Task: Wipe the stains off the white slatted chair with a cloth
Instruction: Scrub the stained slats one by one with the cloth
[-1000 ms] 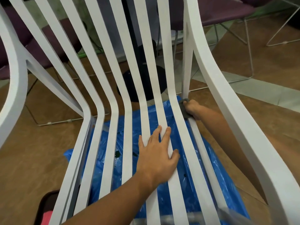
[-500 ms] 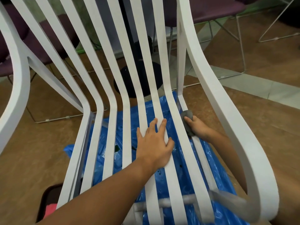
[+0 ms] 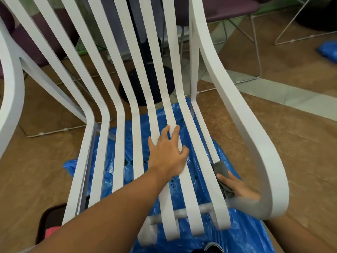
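Note:
The white slatted chair (image 3: pixel 120 136) fills the view, its seat slats running toward me and its right armrest curving down at the right. My left hand (image 3: pixel 168 154) lies flat on the middle seat slats, fingers spread. My right hand (image 3: pixel 237 187) reaches in under the right armrest and grips a grey cloth (image 3: pixel 221 168) against the outermost right slat, near the seat's front end. Part of that hand is hidden behind the armrest.
A blue plastic sheet (image 3: pixel 242 232) with dark green spots lies on the brown floor under the chair. A dark tray (image 3: pixel 49 220) with something pink sits at lower left. Purple wire-legged chairs (image 3: pixel 218 8) and a black round stand base (image 3: pixel 145 86) stand behind.
My right hand has slid the cloth along the rightmost slat from the seat's back corner toward the front. My left hand has stayed on the middle slats.

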`<state>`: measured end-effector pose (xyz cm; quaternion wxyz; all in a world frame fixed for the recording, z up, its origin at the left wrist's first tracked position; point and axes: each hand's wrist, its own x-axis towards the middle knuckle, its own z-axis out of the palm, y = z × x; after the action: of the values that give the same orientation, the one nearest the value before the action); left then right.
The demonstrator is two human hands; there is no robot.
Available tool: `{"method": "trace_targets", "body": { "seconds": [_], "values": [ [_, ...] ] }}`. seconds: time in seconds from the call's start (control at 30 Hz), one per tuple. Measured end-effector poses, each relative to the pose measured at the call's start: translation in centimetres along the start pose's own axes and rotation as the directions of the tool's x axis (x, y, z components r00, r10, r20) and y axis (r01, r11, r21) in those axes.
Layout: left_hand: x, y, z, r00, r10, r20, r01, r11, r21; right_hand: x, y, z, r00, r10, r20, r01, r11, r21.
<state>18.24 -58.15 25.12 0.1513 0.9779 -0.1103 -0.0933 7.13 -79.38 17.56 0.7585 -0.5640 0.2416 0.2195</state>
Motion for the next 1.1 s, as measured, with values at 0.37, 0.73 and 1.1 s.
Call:
{"method": "trace_targets", "body": {
  "seconds": [0.37,0.73,1.1],
  "values": [
    [0.1,0.0,0.3,1.000,0.009,0.011,-0.009,1.000,-0.010,4.5,-3.6,1.0,0.991,-0.108,-0.076,0.076,0.938,-0.338],
    [0.0,-0.3,-0.2,1.000,-0.003,0.002,0.004,0.995,-0.095,17.0,-13.8,3.2,0.988,-0.145,-0.061,0.109,0.911,-0.398],
    [0.1,-0.2,-0.3,1.000,-0.010,0.003,0.010,0.995,-0.098,23.8,-18.2,3.9,0.993,-0.091,-0.069,0.054,0.908,-0.415]
  ]
}}
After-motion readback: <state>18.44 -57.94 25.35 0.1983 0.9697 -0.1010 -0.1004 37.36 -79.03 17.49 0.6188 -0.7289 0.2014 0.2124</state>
